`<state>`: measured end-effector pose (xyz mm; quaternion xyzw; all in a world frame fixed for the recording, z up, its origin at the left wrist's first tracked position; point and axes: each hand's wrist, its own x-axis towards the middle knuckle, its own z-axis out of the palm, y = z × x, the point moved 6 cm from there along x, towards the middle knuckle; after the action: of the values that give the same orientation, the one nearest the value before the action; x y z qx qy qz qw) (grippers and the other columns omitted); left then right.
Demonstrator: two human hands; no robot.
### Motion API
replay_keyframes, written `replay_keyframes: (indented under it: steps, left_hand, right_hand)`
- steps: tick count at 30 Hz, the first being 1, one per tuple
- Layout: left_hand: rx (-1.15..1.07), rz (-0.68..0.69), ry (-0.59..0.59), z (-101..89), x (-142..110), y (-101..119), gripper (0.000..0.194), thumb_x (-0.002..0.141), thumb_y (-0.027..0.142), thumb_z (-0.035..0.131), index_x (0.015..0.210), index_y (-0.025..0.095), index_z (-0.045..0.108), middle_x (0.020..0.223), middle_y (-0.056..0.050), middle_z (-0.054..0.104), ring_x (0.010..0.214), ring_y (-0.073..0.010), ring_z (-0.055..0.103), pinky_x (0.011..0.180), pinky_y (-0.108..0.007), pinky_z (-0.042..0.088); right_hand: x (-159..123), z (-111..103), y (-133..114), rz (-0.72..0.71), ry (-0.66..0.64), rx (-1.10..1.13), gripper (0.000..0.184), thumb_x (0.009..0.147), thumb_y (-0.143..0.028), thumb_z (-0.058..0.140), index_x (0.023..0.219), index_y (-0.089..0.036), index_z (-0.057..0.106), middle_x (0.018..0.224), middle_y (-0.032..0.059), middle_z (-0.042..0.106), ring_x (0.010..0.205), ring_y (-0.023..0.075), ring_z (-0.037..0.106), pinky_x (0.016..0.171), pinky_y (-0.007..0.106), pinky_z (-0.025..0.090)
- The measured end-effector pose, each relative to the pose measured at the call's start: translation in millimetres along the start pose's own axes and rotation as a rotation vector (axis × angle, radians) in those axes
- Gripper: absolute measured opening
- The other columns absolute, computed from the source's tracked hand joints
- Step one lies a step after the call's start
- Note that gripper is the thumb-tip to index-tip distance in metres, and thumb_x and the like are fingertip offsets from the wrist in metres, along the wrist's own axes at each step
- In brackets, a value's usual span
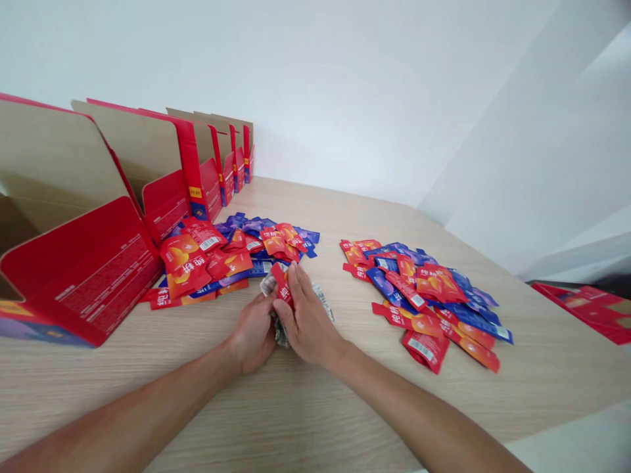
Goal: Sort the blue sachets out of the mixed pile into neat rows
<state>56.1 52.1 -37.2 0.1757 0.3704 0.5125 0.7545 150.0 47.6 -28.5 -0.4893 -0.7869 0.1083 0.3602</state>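
Observation:
Over the middle of the table, my two hands are together around a red snack pouch (282, 284) with white lettering. My left hand (254, 334) is closed from the left and below, gripping the pouch and a crumpled grey-and-white patterned cloth (323, 302). My right hand (311, 325) lies over the pouch from the right, its fingers pressed together against it. Most of the pouch and part of the cloth are hidden by the hands. Just beyond my left hand is a left heap of red and blue pouches (229, 263).
A right heap of red and blue pouches (428, 289) lies on the wooden table (315, 414). Several open red cardboard boxes (89, 276) stand in a row along the left, running back to the white wall (335, 98). Red cardboard (586, 305) shows beyond the right table edge.

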Motion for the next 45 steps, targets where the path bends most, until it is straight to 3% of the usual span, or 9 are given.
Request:
replay_keyframes:
  steps: [3, 6, 9, 13, 16, 21, 31, 38, 45]
  left_hand:
    - [0.008, 0.008, 0.058, -3.4, 1.6, 1.7, 0.021, 0.099, 0.012, 0.052, 0.104, 0.015, 0.072, 0.096, -0.007, 0.08, 0.089, -0.0179, 0.077, 0.084, -0.027, 0.062]
    - [-0.03, -0.026, 0.04, -1.8, 2.0, 0.7, 0.02, 0.101, 0.015, 0.052, 0.108, 0.015, 0.071, 0.097, -0.008, 0.08, 0.087, -0.0192, 0.077, 0.084, -0.029, 0.063]
    - [-0.042, -0.053, -0.032, 3.6, -0.1, -0.9, 0.023, 0.103, 0.018, 0.051, 0.117, 0.014, 0.069, 0.097, -0.009, 0.08, 0.085, -0.0209, 0.078, 0.081, -0.032, 0.065]
    - [-0.003, -0.09, -0.096, 10.6, -5.8, -3.2, 0.026, 0.106, 0.022, 0.05, 0.121, 0.015, 0.069, 0.096, -0.009, 0.08, 0.082, -0.021, 0.078, 0.076, -0.032, 0.065]
    - [0.016, -0.12, -0.108, 12.8, -7.7, -4.1, 0.026, 0.106, 0.02, 0.049, 0.118, 0.014, 0.071, 0.094, -0.009, 0.08, 0.08, -0.0204, 0.078, 0.074, -0.03, 0.064]
    - [-0.019, -0.11, -0.106, 9.4, -4.0, -3.2, 0.023, 0.103, 0.017, 0.053, 0.117, 0.015, 0.071, 0.094, -0.008, 0.079, 0.076, -0.019, 0.077, 0.07, -0.028, 0.063]
    - [-0.064, -0.065, 0.003, -0.2, -0.6, 0.7, 0.024, 0.106, 0.015, 0.047, 0.114, 0.014, 0.07, 0.085, -0.005, 0.077, 0.07, -0.0162, 0.075, 0.067, -0.026, 0.062]
    - [-0.045, -0.033, -0.035, 1.0, -3.5, 0.8, 0.023, 0.104, 0.017, 0.051, 0.114, 0.013, 0.072, 0.094, -0.01, 0.08, 0.076, -0.02, 0.078, 0.074, -0.031, 0.065]
    - [0.077, -0.073, -0.097, 7.2, -6.1, -8.6, 0.02, 0.104, 0.019, 0.054, 0.109, 0.013, 0.072, 0.093, -0.009, 0.081, 0.08, -0.0201, 0.078, 0.077, -0.03, 0.064]
  right_hand:
    - [-8.9, 2.4, -10.6, -0.085, -0.046, -0.031, 0.075, 0.109, -0.04, 0.045, 0.171, -0.013, 0.014, 0.174, 0.0194, 0.024, 0.164, 0.0304, 0.012, 0.131, 0.058, 0.026]
    - [-4.8, -10.7, -18.5, -0.131, -0.071, -0.069, 0.06, 0.106, -0.023, 0.039, 0.165, -0.011, 0.032, 0.164, 0.0208, 0.046, 0.157, 0.0295, 0.036, 0.124, 0.053, 0.039]
    - [10.1, -45.9, -13.5, 0.005, 0.037, -0.102, 0.046, 0.104, -0.019, 0.036, 0.143, -0.013, 0.059, 0.125, 0.0178, 0.074, 0.116, 0.0289, 0.071, 0.102, 0.044, 0.056]
    - [26.3, -80.6, 9.8, 0.244, 0.265, 0.1, 0.035, 0.108, -0.039, 0.039, 0.103, -0.021, 0.069, 0.078, 0.0041, 0.071, 0.075, 0.024, 0.069, 0.075, 0.036, 0.057]
    - [31.9, -65.5, 26.7, 0.279, 0.288, 0.276, 0.032, 0.105, -0.039, 0.045, 0.123, -0.02, 0.062, 0.098, 0.0071, 0.075, 0.088, 0.0243, 0.071, 0.083, 0.038, 0.058]
    - [25.7, -36.2, 24.7, 0.132, 0.353, 0.02, 0.044, 0.105, -0.03, 0.042, 0.144, -0.012, 0.053, 0.147, 0.0225, 0.055, 0.139, 0.0301, 0.051, 0.118, 0.052, 0.042]
    - [4.5, -25.9, -16.0, -0.009, 0.027, -0.188, 0.044, 0.104, -0.032, 0.053, 0.143, -0.01, 0.059, 0.128, 0.0195, 0.064, 0.118, 0.0315, 0.057, 0.106, 0.049, 0.051]
    - [7.7, -59.1, -9.2, 0.161, -0.256, -0.348, 0.021, 0.099, -0.014, 0.053, 0.112, -0.014, 0.07, 0.098, 0.0129, 0.075, 0.09, 0.0264, 0.069, 0.083, 0.035, 0.051]
    - [54.6, -120.3, 31.9, 0.35, 0.156, -0.27, 0.018, 0.1, -0.031, 0.058, 0.095, -0.018, 0.068, 0.088, 0.007, 0.074, 0.08, 0.0221, 0.067, 0.07, 0.03, 0.042]
